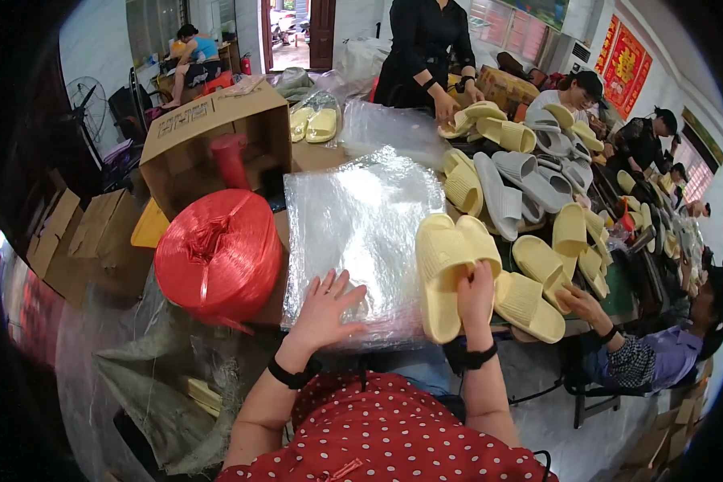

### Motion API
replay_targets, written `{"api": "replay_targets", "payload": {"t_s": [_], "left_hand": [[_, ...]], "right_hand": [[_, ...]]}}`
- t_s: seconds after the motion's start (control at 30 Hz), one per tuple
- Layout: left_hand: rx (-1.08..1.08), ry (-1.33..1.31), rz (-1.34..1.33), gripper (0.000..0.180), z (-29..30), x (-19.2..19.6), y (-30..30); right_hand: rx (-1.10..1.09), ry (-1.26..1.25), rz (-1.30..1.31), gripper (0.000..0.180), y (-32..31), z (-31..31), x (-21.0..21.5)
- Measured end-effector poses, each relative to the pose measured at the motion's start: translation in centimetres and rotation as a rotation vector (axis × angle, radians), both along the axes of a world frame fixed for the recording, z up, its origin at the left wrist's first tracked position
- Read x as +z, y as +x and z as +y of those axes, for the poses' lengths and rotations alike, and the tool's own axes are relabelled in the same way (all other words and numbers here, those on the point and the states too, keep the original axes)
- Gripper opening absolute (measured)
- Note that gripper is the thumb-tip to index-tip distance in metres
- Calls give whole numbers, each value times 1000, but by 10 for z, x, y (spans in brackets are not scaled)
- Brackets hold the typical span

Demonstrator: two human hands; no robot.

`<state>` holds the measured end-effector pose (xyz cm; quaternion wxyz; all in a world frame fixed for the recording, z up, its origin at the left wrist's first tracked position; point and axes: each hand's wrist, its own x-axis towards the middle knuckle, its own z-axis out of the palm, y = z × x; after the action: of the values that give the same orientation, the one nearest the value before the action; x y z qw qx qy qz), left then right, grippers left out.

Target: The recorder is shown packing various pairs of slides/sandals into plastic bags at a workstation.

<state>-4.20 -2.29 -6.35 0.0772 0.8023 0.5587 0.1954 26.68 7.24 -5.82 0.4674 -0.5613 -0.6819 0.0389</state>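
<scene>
My left hand [326, 312] lies with fingers spread on a stack of clear plastic bags [361, 217] in front of me. At the stack's right edge, my right hand [477, 299] grips a pair of pale yellow slippers [440, 277], held side by side with toes pointing away. The fingertips of that hand are partly hidden inside the slipper opening. More yellow slippers [530, 307] lie just right of my right hand, beside a heap of grey slippers [530, 181].
A big red roll of plastic twine [217, 257] stands left of the bags, before an open cardboard box [217, 145]. A co-worker's hand [584, 305] touches slippers at the right; another person in black [432, 56] handles slippers across the table. A bagged yellow pair [314, 122] lies behind.
</scene>
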Motion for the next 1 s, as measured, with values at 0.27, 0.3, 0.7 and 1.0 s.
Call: {"api": "replay_targets", "payload": {"t_s": [0.27, 0.3, 0.7, 1.0], "left_hand": [[65, 219, -6, 40, 7, 12, 10], [67, 212, -6, 40, 9, 8, 11], [224, 185, -392, 20, 15, 26, 23], [158, 158, -549, 25, 16, 47, 22]], "right_hand": [[233, -106, 809, 38, 51, -62, -14], [232, -113, 808, 38, 53, -66, -12], [682, -202, 464, 41, 5, -100, 44], [633, -363, -33, 42, -10, -100, 49]]}}
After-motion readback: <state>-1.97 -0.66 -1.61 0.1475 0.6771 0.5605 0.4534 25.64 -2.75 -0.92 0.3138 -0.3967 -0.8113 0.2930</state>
